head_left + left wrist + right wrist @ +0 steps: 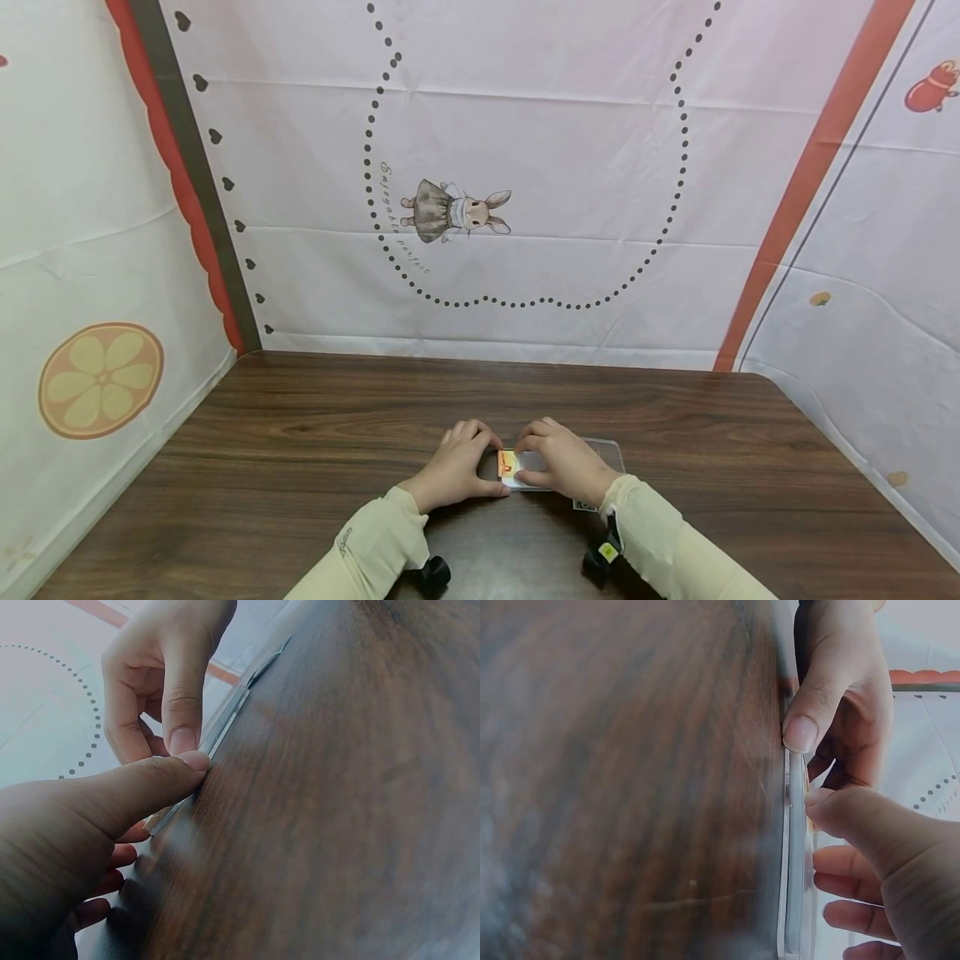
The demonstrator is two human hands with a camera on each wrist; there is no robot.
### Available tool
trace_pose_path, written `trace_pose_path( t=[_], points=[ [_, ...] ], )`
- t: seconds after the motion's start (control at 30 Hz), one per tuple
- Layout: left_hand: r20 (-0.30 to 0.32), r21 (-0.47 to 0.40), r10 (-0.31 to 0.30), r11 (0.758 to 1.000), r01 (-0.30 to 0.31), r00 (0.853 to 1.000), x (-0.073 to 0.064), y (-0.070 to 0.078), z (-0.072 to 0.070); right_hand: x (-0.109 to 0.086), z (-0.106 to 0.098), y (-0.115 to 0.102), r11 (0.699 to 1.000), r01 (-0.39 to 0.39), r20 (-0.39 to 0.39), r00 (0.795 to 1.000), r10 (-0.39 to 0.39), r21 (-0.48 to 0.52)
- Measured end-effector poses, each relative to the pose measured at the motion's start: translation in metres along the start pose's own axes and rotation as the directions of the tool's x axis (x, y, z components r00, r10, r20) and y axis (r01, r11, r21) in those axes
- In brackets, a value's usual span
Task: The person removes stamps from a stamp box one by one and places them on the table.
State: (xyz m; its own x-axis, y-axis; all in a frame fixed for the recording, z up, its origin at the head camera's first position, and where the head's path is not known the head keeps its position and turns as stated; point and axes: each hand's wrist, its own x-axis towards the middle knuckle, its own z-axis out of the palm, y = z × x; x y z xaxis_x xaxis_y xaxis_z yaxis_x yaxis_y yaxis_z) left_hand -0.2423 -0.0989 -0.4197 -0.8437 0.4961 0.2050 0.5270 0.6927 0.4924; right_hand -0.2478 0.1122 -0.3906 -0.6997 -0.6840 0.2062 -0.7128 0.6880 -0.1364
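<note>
A flat clear plastic case (531,461) lies on the table between both hands, with an orange-yellow and white printed card (508,463) at its left end. My left hand (457,468) grips that end, thumb on the near edge and fingers at the far edge. My right hand (566,461) arches over the card, its thumb and fingers pinching across its width. In the left wrist view, the left thumb presses the case's thin clear edge (231,720), close to the right thumb. The right wrist view shows the right thumb at the card's edge; the palms hide part of the case.
Right of the right hand, partly under it, lies another clear flat piece (613,454). A small black-and-white printed patch (585,505) shows by the right wrist. The dark wooden table (337,417) meets printed cloth walls (562,167) at the back and sides.
</note>
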Motion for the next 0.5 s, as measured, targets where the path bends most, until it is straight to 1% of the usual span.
trace_pose_path(
  t=[0.5],
  points=[
    [0.013, -0.02, -0.005, 1.0, 0.005, 1.0, 0.0008, -0.0001, -0.0008, 0.0018, 0.0013, 0.0012, 1.0, -0.004, 0.004, 1.0, 0.004, 0.016]
  ],
)
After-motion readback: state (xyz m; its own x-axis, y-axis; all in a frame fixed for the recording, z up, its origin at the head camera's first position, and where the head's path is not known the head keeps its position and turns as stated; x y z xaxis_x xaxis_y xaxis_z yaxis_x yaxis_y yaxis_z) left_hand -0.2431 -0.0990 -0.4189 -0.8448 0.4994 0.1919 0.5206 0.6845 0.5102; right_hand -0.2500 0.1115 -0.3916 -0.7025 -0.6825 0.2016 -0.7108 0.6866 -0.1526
